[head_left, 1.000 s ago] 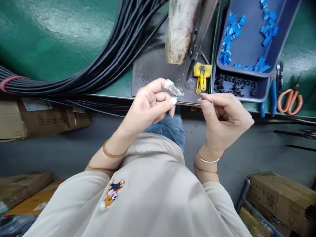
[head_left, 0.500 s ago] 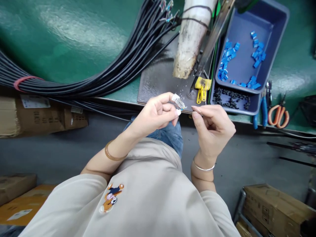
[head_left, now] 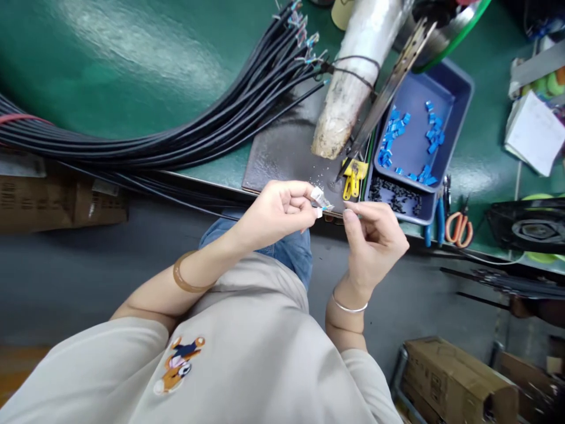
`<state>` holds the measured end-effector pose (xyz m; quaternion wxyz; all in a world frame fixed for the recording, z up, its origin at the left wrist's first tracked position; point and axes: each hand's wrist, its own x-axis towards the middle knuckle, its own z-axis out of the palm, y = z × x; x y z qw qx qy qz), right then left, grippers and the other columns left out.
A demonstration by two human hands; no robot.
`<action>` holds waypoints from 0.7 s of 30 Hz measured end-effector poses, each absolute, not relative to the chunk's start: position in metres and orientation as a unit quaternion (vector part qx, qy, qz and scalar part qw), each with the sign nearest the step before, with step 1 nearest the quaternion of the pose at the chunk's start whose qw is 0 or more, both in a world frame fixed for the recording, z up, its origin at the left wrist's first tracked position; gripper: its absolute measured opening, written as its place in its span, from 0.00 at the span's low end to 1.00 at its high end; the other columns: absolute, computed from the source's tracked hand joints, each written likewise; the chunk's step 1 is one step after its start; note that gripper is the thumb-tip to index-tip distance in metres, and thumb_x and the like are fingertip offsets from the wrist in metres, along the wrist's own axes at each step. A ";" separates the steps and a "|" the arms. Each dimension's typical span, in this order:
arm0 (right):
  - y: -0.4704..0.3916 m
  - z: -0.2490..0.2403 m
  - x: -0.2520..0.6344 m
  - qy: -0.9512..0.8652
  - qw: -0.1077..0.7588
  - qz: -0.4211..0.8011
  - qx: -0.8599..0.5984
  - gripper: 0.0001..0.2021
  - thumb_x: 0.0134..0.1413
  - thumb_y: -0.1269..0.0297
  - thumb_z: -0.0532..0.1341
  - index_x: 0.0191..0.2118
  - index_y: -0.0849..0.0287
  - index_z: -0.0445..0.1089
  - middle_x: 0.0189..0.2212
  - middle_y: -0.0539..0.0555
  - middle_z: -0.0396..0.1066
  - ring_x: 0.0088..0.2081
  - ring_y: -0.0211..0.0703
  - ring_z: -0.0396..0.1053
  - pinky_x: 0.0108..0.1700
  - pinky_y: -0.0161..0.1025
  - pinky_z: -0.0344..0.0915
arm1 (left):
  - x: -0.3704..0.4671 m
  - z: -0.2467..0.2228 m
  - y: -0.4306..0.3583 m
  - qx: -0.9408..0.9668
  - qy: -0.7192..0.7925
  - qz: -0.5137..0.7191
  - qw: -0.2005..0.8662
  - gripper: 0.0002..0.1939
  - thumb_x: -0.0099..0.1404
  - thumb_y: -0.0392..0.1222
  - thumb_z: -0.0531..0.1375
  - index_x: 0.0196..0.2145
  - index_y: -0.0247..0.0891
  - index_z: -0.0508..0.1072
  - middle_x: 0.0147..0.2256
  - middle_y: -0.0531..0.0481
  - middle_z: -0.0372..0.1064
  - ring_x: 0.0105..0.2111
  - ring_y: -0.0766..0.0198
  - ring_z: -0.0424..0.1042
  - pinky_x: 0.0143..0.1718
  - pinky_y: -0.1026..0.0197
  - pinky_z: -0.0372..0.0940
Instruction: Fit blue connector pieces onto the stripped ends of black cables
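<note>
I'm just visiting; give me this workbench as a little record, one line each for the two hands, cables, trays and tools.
Left hand: holds fine coloured wires at its fingertips
Right hand: thumb and index finger near the wires, not touching them; anything held is too small to tell
Cables: black bundle on the green bench, its wire ends showing
Trays: upper tray with blue pieces; lower tray with black pieces
Tools: orange-handled tool beside a blue-handled tool
</note>
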<state>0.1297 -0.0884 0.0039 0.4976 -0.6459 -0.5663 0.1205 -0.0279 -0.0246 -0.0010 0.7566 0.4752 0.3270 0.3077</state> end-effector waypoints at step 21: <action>-0.086 0.004 0.131 -0.546 0.510 0.113 -0.655 0.01 0.53 0.66 0.66 0.32 0.56 0.75 0.30 0.49 0.71 0.25 0.31 0.61 0.24 0.34 0.55 | -0.021 0.000 -0.023 0.538 0.324 0.341 0.700 0.07 0.62 0.37 0.60 0.27 0.34 0.68 0.20 0.58 0.53 0.19 0.76 0.49 0.19 0.68 0.45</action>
